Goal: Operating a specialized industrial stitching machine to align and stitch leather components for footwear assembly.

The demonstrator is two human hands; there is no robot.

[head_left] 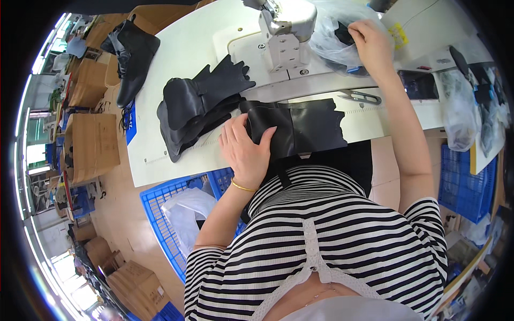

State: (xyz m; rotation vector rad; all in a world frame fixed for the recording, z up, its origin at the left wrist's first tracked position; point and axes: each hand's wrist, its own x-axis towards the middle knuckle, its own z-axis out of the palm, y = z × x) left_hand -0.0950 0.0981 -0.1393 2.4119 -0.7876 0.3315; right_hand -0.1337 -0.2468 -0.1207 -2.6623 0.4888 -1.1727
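A black leather boot upper (pixel 316 125) with a jagged right edge lies flat at the table's front edge. My left hand (pixel 245 147) rests on its left end, thumb spread away from the fingers. My right hand (pixel 369 41) reaches to the clear plastic bag (pixel 326 45) right of the sewing machine (pixel 289 40). Its fingers are pinched together at a small black piece (pixel 344 33) over the bag; the piece's shape is partly hidden. Left of the machine, several similar black uppers (pixel 184 104) lie stacked.
A finished-looking black boot (pixel 136 59) lies at the table's left edge. A phone (pixel 418 85) and a metal tool with a slotted handle (pixel 361 97) lie to the right. A blue crate (pixel 160 214) stands below the table, and cardboard boxes (pixel 95 147) stand on the left.
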